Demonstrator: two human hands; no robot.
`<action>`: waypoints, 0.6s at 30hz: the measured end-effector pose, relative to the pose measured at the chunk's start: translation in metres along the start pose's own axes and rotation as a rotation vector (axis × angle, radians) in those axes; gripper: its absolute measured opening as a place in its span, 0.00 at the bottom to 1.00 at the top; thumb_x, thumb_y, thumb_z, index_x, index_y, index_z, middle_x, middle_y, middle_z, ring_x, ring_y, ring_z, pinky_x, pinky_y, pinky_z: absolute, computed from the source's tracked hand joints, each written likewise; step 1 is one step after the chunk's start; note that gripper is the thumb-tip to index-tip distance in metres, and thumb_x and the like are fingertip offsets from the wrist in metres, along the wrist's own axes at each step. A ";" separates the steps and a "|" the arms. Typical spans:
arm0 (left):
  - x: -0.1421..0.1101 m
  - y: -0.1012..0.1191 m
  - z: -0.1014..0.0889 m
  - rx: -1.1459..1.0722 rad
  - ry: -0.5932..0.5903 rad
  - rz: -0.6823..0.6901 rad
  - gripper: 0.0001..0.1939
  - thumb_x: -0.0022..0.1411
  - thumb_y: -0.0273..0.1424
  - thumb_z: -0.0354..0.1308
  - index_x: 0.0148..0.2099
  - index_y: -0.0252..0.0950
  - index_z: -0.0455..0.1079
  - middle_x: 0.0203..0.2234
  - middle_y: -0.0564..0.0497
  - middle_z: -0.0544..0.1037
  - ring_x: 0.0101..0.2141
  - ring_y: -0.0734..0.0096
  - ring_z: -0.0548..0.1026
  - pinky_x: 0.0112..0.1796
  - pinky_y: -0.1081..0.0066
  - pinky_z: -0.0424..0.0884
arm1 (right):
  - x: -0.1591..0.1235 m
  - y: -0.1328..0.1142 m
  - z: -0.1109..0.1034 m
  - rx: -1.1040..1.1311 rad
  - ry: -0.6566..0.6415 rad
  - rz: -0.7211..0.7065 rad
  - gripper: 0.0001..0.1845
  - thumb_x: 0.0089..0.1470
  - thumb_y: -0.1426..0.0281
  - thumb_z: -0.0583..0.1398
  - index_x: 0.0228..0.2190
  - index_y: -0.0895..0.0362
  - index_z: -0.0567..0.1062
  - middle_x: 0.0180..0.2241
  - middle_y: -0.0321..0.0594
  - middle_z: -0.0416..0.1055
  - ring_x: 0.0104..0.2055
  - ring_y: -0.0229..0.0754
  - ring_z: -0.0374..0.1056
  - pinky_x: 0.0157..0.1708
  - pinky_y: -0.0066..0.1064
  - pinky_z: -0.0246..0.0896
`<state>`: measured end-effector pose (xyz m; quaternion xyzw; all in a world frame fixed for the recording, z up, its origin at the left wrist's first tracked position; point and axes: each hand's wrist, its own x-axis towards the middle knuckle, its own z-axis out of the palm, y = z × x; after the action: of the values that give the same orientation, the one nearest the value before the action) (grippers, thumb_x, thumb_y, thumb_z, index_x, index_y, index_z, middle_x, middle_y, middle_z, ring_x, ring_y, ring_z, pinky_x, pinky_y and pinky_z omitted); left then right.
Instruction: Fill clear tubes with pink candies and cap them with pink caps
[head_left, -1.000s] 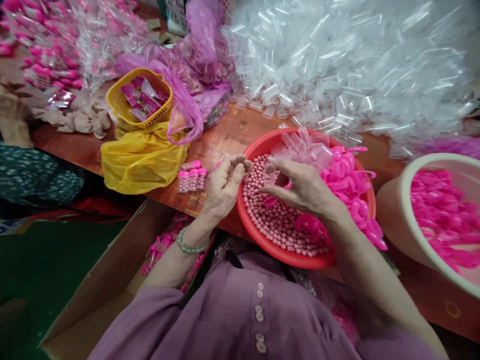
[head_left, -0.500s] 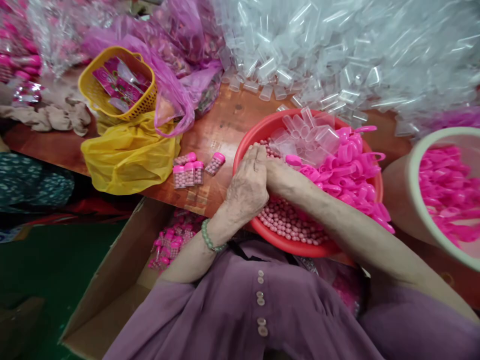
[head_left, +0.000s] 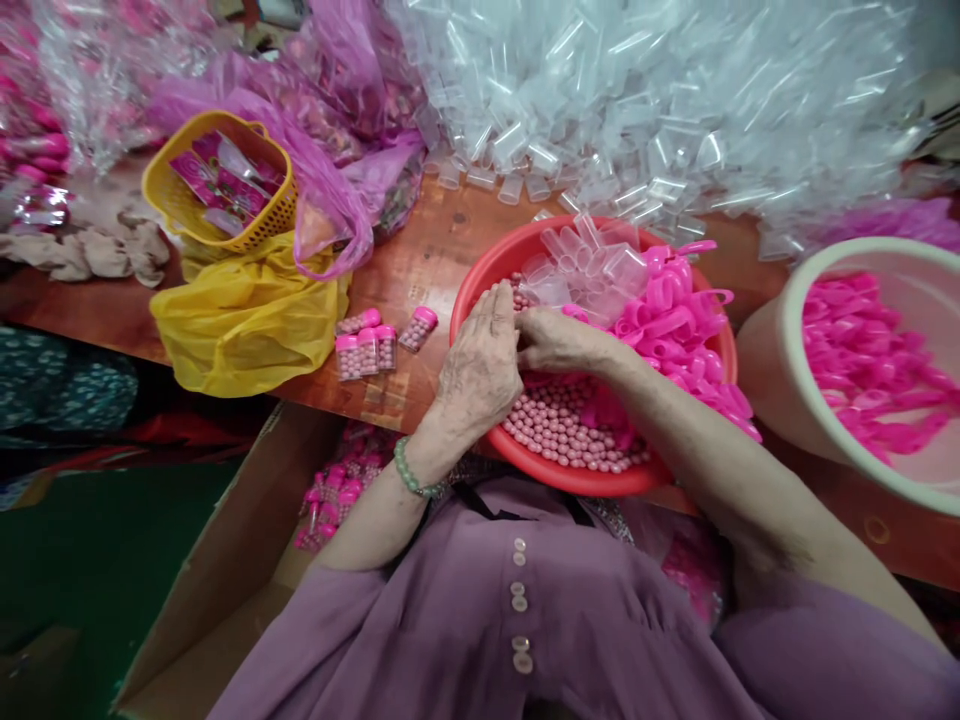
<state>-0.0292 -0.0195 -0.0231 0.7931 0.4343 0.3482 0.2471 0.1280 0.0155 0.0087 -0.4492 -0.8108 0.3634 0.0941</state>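
Note:
A red basin (head_left: 466, 292) on the wooden table (head_left: 439, 250) holds small pink beads (head_left: 570, 430), clear plastic tubes (head_left: 592, 265) and bright pink caps (head_left: 675, 320). Both my hands are inside it, over the beads at its left side. My left hand (head_left: 480, 365) lies back-up with its fingers stretched together, pressed against my right hand (head_left: 559, 340). The right fingers are curled in towards the left hand; what they hold is hidden. Several bead-filled tubes with pink caps (head_left: 367, 350) lie on the table just left of the basin.
A big heap of empty clear tubes (head_left: 660, 90) fills the back. A pale basin (head_left: 784, 330) of pink caps stands at right. A yellow basket (head_left: 217, 190) and a yellow bag (head_left: 240, 320) lie at left. A cardboard box (head_left: 225, 560) with filled tubes (head_left: 337, 490) sits below the table edge.
A second ago my hands were raised and apart above the beads. They have come down and together at the basin's left side. One more filled tube lies on the table.

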 end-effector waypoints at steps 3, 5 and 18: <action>0.000 -0.001 -0.008 -0.088 0.019 -0.009 0.28 0.72 0.33 0.44 0.70 0.26 0.53 0.68 0.30 0.62 0.69 0.52 0.60 0.67 0.50 0.56 | -0.012 -0.010 -0.019 0.003 -0.022 -0.017 0.06 0.50 0.71 0.63 0.33 0.59 0.76 0.28 0.36 0.73 0.30 0.39 0.64 0.34 0.31 0.59; 0.001 -0.002 -0.017 -0.197 -0.033 0.004 0.32 0.71 0.40 0.49 0.71 0.28 0.52 0.69 0.30 0.60 0.69 0.51 0.60 0.68 0.50 0.56 | -0.021 -0.015 -0.030 0.052 0.000 -0.063 0.06 0.53 0.68 0.62 0.30 0.58 0.73 0.26 0.33 0.68 0.30 0.37 0.61 0.33 0.30 0.57; 0.006 0.013 -0.026 -0.981 -0.154 -0.351 0.18 0.54 0.38 0.71 0.44 0.35 0.79 0.37 0.50 0.81 0.40 0.69 0.78 0.49 0.66 0.74 | -0.053 -0.030 -0.040 0.141 0.048 -0.067 0.17 0.61 0.57 0.59 0.29 0.57 0.77 0.22 0.31 0.68 0.24 0.34 0.59 0.27 0.28 0.52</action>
<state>-0.0400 -0.0186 0.0049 0.5227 0.3273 0.4046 0.6752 0.1573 -0.0167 0.0668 -0.4228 -0.7951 0.4055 0.1571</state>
